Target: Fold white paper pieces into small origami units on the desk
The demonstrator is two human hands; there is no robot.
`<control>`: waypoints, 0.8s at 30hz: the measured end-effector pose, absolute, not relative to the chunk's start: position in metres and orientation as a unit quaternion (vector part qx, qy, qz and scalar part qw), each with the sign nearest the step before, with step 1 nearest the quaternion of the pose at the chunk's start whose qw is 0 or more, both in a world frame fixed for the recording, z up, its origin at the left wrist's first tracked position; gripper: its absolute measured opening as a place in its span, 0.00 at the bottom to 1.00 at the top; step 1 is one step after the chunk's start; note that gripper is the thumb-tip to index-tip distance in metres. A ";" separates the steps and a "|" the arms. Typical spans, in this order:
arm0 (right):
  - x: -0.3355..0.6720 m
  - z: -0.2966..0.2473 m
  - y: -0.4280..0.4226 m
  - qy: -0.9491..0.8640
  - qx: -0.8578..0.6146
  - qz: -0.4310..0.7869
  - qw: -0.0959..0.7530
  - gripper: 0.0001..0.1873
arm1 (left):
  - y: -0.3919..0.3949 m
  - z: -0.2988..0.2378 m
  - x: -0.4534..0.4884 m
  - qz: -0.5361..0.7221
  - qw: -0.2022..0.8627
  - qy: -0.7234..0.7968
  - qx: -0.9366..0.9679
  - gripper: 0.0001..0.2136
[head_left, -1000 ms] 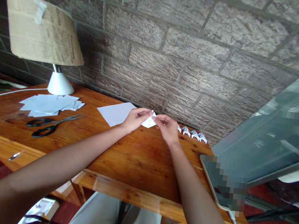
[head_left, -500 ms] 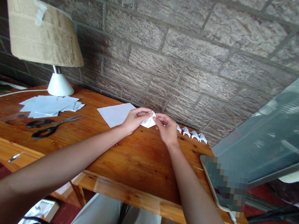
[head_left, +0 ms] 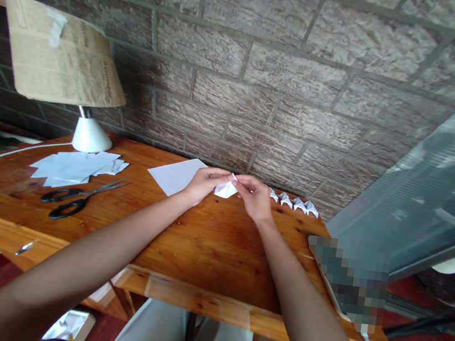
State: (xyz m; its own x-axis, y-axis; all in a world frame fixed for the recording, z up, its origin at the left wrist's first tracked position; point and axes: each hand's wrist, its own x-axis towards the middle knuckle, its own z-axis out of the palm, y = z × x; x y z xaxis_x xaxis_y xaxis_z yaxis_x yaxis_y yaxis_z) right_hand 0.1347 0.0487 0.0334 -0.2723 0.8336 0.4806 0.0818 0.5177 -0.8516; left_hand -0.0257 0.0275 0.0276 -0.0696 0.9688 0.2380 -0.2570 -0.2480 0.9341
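Between my two hands is a small piece of folded white paper (head_left: 225, 189), held up a little above the far part of the desk. My left hand (head_left: 204, 183) pinches its left side with thumb and fingers. On the other side my right hand (head_left: 256, 195) pinches it near the pointed top. Fingertips cover part of the folds. A larger white sheet (head_left: 177, 175) lies on the desk beside and partly behind my left hand. To the right of my right hand stand several small folded paper pieces (head_left: 299, 204) in a row.
Black-handled scissors (head_left: 74, 202) lie at the left, in front of a pile of cut white papers (head_left: 77, 166). A lamp (head_left: 92, 135) stands behind them. A tablet-like device (head_left: 339, 280) with a cable rests at the desk's right edge. A brick wall (head_left: 239, 82) rises behind the wooden desk (head_left: 208, 252).
Both hands keep their grip on the folded paper. Its pointed top now shows more clearly between the fingertips, and its lower part looks fanned out. The camera view has shifted slightly.
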 end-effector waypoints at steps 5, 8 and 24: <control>0.135 0.036 0.046 -0.710 -0.324 0.360 0.512 0.16 | 0.030 0.029 -0.033 0.594 0.521 0.364 0.493 0.19; 0.134 0.036 0.045 -0.712 -0.322 0.353 0.515 0.16 | 0.030 0.030 -0.035 0.585 0.526 0.370 0.494 0.20; 0.134 0.039 0.041 -0.758 -0.339 0.209 0.517 0.08 | 0.029 0.023 -0.019 0.655 0.447 0.374 0.482 0.18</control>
